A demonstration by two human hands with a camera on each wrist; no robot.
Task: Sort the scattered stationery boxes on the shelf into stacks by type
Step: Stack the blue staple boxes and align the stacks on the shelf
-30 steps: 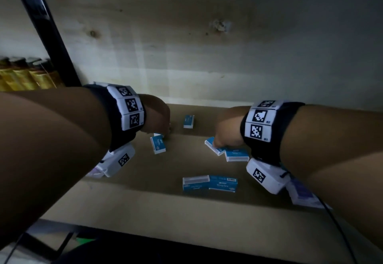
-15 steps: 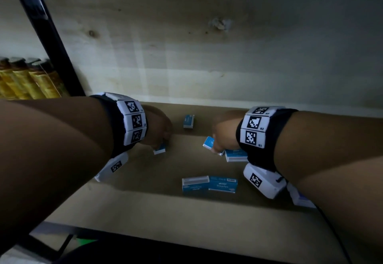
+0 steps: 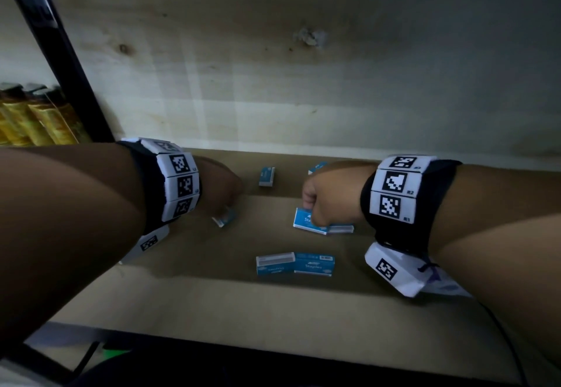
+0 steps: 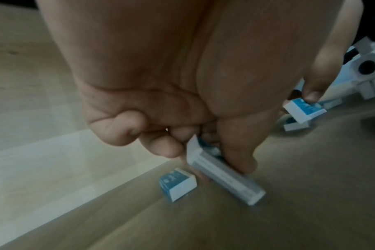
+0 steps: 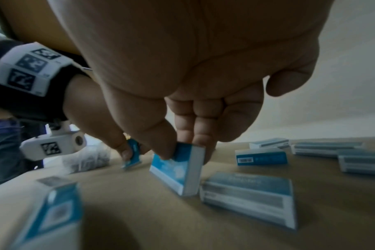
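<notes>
Small blue-and-white staple boxes lie scattered on a brown shelf [image 3: 188, 289]. My left hand [image 3: 226, 209] pinches one small box [image 3: 226, 220] between thumb and fingers; in the left wrist view this box [image 4: 223, 179] is tilted, its low end near the shelf. My right hand [image 3: 315, 219] pinches a larger staple box [image 3: 305, 219], which the right wrist view shows tipped up on its edge [image 5: 180, 170]. Another box [image 5: 248, 194] lies flat right beside it. A pair of boxes [image 3: 296, 263] lies side by side nearer the front.
One small box [image 3: 267, 176] stands near the back wall [image 3: 303, 83], another [image 3: 317, 166] behind my right hand. Several more boxes [image 5: 332, 148] lie further right. A black upright post [image 3: 60, 62] and yellow bottles [image 3: 33, 119] stand at left.
My left hand has come down over the small box and now grips it. My right hand has kept hold of its box and tipped it up beside the flat one.
</notes>
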